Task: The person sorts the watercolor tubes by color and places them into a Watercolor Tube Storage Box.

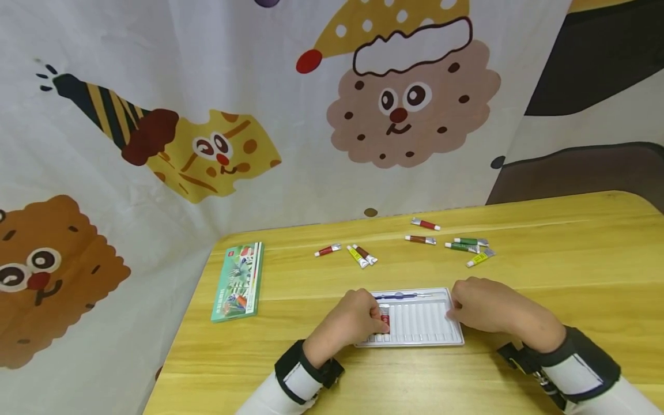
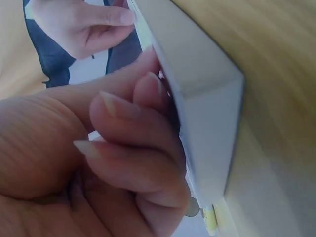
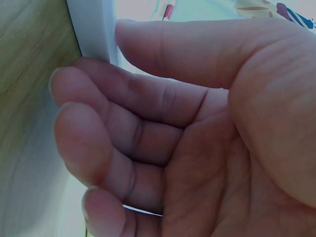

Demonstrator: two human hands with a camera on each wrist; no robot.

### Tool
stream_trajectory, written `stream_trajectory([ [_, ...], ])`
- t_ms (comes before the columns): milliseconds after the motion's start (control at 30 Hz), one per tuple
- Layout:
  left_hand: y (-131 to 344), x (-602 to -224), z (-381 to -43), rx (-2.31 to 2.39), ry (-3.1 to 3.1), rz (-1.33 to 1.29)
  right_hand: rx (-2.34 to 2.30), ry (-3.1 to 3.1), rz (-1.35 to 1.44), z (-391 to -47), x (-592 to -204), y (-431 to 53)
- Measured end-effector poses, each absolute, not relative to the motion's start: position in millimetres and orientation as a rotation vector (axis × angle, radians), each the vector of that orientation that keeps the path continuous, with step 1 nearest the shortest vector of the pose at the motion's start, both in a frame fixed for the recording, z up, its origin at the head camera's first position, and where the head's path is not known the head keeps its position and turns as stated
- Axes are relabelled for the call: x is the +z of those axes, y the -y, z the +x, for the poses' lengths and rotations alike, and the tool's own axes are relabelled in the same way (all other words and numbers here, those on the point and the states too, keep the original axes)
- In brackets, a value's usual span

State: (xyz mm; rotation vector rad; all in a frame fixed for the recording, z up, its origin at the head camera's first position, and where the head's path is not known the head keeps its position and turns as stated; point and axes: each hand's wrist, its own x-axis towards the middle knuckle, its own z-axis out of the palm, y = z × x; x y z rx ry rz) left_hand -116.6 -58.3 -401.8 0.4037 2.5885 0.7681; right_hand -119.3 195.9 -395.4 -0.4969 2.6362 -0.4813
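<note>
A white plastic tray (image 1: 421, 323) with narrow slots lies on the table, and a blue paintbrush (image 1: 399, 296) rests along its far side. At the tray's left part, my left hand (image 1: 350, 318) has its thumb and fingertips on a red paint tube (image 1: 385, 316) in a slot. That hand covers the leftmost slots. Curled fingers of the left hand (image 2: 128, 143) show beside the tray's side wall (image 2: 210, 118) in the left wrist view. My right hand (image 1: 493, 305) grips the tray's right edge, with the thumb (image 3: 163, 47) above and the index finger against the outer wall.
Beyond the tray lie loose paint tubes: a red tube (image 1: 328, 250), a yellow tube (image 1: 357, 256), a brown tube (image 1: 420, 240), a green tube (image 1: 463, 247) and several others. A green illustrated box (image 1: 238, 282) lies at the left. A printed cloth (image 1: 290, 190) hangs behind the table.
</note>
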Motion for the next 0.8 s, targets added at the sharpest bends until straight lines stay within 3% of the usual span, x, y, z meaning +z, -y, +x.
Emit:
stream_trajectory([
  [800, 59.3, -400.9, -117.2, 0.843, -2.529, 0.347, -0.482, -2.628, -0.489, -119.2, -394.3, -195.6],
])
